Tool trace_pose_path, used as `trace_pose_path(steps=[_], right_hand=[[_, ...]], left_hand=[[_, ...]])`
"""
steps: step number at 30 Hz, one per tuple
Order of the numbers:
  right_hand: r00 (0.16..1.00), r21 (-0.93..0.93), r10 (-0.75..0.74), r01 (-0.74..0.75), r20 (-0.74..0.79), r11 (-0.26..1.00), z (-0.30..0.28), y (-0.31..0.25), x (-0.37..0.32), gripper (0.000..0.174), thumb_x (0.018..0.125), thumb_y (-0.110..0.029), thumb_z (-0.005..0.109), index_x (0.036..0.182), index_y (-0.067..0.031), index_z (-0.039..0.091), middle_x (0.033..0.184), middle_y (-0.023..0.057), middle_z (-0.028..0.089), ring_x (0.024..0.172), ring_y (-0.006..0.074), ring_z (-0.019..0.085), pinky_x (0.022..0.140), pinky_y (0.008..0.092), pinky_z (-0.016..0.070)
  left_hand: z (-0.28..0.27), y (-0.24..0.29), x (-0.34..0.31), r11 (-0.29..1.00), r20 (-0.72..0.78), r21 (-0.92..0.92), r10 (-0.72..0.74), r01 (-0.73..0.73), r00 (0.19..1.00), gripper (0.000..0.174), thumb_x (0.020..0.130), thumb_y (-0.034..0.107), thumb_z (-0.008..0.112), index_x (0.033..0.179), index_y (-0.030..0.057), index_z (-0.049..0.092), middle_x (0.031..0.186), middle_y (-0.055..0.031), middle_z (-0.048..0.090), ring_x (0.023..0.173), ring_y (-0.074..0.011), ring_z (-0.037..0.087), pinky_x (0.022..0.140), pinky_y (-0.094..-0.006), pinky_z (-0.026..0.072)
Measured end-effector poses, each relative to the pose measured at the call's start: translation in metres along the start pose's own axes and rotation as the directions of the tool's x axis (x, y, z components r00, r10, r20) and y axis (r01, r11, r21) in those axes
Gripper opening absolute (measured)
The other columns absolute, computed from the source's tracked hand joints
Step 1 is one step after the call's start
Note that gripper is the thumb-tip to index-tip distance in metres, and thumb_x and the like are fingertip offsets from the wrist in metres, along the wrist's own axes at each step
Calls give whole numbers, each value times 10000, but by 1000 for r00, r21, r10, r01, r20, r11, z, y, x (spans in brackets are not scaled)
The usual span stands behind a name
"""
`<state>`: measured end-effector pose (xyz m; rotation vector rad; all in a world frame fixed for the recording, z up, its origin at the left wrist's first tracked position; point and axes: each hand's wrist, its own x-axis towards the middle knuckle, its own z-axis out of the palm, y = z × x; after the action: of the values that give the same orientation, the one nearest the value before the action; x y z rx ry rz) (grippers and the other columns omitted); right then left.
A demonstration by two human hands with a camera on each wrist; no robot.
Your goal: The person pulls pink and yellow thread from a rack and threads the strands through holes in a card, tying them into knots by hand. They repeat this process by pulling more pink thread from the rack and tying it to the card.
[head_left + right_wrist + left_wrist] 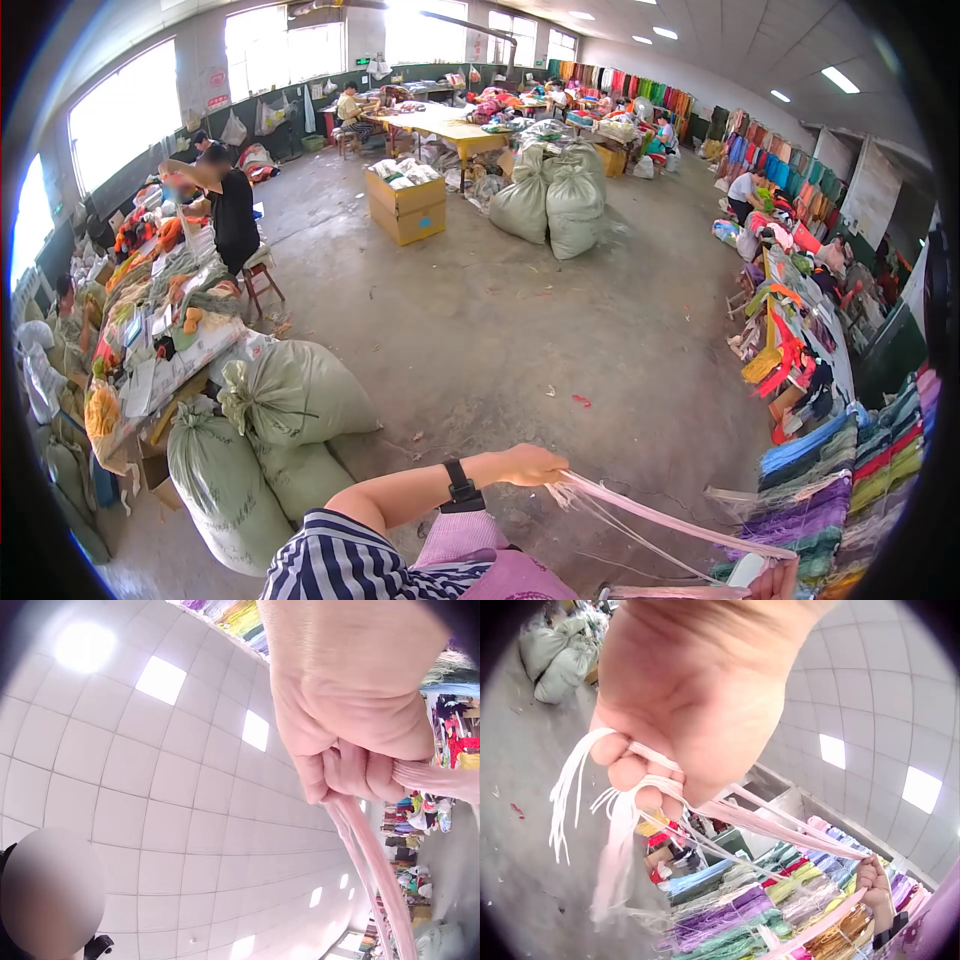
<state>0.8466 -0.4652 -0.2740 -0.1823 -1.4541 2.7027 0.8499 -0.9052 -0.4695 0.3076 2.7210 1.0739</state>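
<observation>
A skein of pale pink yarn point(650, 511) stretches between my two hands in front of me. My left hand point(530, 465), with a black watch on its wrist, grips one end of it. In the left wrist view its fingers point(628, 773) curl round the strands, and loose yarn ends point(621, 859) hang below them. At the lower right edge, partly cut off in the head view, my right hand point(775, 580) holds the other end. The right wrist view shows its fingers point(349, 769) curled round the pink yarn point(377, 859), with strands leaving on two sides.
Coloured yarn hanks point(800, 500) lie in rows at my right. Stuffed sacks point(310, 390) stand at my left beside a heaped table point(190, 365). Farther off are a cardboard box point(408, 210), more sacks point(575, 210) and a seated person point(235, 205). Small scraps lie on the concrete floor point(480, 340).
</observation>
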Motion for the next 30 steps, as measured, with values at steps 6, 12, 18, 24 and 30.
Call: trace_pose_path(steps=[6,12,18,24,30], right_hand=[[991,76,-103,109,-85,991,-29,-7,3,277,967,-174,597,735,-98,467,567,-55,247,491,76,223,474,227,215],[968,126,-184,207,-172,970,-49,-19,-2,312,968,-190,602,708,-119,444,568,-57,243,494,78,221,472,230,217],[991,-143,-129,126,-16,982,-53,-37,-13,392,960,-238,615,665,-162,368,580,-53,243,517,83,263,566,229,323],[970,-167,-190,165,-150,972,-42,-36,-28,193,951,-229,627,856,-71,570,615,-57,395,565,66,383,577,220,365],[958,-318,-211,142,-193,937,-44,-5,-25,379,939,-212,638,1219,38,591,747,-32,539,685,53,485,600,210,408]], left_hand=[[-3,5,3,1000,16,31,2,-3,1000,289,947,386,495,986,115,589,907,-146,640,897,-370,612,748,-461,459],[-17,18,0,995,116,91,34,-44,993,329,876,430,595,866,103,631,860,-108,641,844,-328,620,697,-438,467],[8,-19,14,930,75,296,206,-219,976,304,850,420,641,865,117,667,885,-72,647,899,-314,613,690,-440,486],[19,-71,20,906,117,417,31,-78,993,238,828,347,613,879,131,700,903,-85,689,928,-339,646,717,-469,526],[4,-1,34,973,81,188,119,-132,990,245,880,333,608,956,114,687,975,-105,680,930,-329,641,769,-437,511]])
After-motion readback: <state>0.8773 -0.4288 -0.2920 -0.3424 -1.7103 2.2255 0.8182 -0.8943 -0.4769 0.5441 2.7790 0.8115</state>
